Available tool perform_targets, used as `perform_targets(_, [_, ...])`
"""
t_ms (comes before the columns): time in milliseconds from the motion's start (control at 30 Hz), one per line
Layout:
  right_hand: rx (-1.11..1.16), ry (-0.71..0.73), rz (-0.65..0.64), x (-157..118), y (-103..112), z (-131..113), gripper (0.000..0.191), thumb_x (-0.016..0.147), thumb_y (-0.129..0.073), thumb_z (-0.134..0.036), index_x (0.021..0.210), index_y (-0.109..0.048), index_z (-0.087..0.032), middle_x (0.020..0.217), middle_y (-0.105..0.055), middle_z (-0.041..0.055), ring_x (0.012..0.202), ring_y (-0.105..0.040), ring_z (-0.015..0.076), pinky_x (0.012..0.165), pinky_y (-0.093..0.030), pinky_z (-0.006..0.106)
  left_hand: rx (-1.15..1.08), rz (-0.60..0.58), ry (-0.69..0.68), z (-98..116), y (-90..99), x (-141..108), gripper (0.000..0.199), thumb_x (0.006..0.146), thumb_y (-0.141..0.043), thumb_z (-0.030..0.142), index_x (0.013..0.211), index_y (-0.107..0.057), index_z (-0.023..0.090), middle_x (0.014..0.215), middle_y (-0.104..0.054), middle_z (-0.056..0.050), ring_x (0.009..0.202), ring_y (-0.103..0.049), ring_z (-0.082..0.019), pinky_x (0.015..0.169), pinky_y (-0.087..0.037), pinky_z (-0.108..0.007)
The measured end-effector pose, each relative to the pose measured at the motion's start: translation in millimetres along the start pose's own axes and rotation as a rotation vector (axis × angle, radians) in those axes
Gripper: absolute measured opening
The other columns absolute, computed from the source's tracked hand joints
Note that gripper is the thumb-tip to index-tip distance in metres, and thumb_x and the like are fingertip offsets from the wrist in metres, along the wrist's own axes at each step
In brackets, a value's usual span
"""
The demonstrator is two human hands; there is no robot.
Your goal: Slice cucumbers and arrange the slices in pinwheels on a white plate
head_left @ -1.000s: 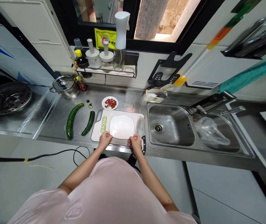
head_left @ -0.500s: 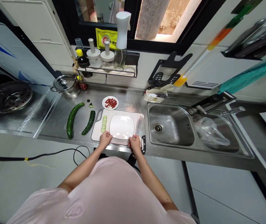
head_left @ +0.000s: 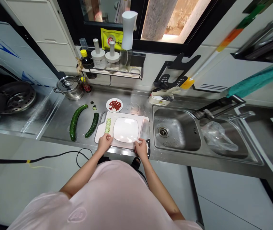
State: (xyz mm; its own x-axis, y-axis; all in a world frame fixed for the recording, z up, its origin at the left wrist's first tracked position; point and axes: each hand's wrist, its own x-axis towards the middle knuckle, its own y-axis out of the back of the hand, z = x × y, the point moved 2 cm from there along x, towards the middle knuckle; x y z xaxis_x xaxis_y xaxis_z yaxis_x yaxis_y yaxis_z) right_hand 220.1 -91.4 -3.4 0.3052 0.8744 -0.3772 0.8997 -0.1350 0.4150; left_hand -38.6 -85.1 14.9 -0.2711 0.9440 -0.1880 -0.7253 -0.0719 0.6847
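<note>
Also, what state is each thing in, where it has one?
White plate: flat on the cutting board
Cucumber slices: cut, in a row
Long cucumber: looks whole
Short cucumber: skin on
Red pieces: spread on a small plate
Knife: lying on the board
Pot: lid on
Plastic bag: crumpled
Left hand: fingers curled
Right hand: fingers curled
</note>
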Motion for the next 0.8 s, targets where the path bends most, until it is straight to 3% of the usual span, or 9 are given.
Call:
perform_targets(233, [-0.038,0.168,0.068,-12,17,-18,0.044,0.076,-0.053,-0.046,0.106,-0.057,-0.015,0.054,-0.054,-0.0048,0.049,-0.051,0.0154,0.051,-0.038,0.026,0.169,0.118,-0.017,-12,24.4,12,0.02,0.079,-0.055,0.035,0.093,-0.057,0.021,0.074,-0.061,-0.001,0.072,-0.058,-0.018,0.065,-0.037,-0.026])
perform_targets(533, [-0.008,0.237,0.062,-16,15,-26,0.043,0.078,-0.052,-0.048,0.106,-0.057,-0.016,0.054,-0.051,-0.0053,0.049,-0.048,0.0144,0.052,-0.036,0.025,0.343,0.141,-0.017,-15,15.8,19,0.026,0.08,-0.055,0.038,0.097,-0.056,0.019,0.09,-0.061,-0.006,0.083,-0.058,-0.021,0.072,-0.039,-0.029])
perform_targets(800, [-0.024,0.213,0.058,-17,15,-22,0.043,0.078,-0.051,-0.048,0.105,-0.058,-0.015,0.053,-0.051,-0.0057,0.05,-0.048,0.0141,0.054,-0.037,0.025,0.323,0.149,-0.001,-17,14.6,21,0.02,0.08,-0.055,0.036,0.091,-0.055,0.019,0.091,-0.06,-0.006,0.081,-0.057,-0.02,0.072,-0.039,-0.029])
